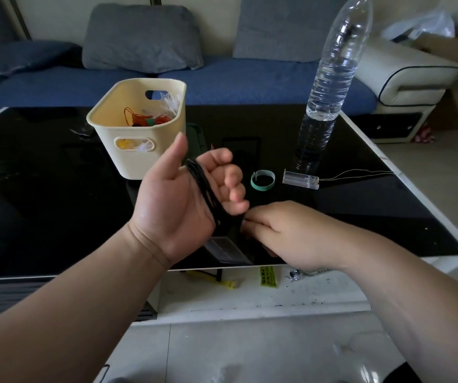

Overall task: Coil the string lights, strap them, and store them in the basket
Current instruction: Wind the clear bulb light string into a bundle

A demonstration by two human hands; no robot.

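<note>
L hand (178, 205) grips coil (206, 186); label (269, 277) txt illegible.

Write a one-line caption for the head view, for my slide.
Dark string lights wound round the left hand, right hand pinching them; green strap and cream basket on the black table.

No text can be read: only a yellow slip (269, 277) on the white shelf (250, 301) bears dark print, too blurred to make out.

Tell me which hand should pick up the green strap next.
Right. The left hand is wound with the coil and must hold it; the right hand only pinches its loose end, and the green strap lies just beyond that hand.
</note>
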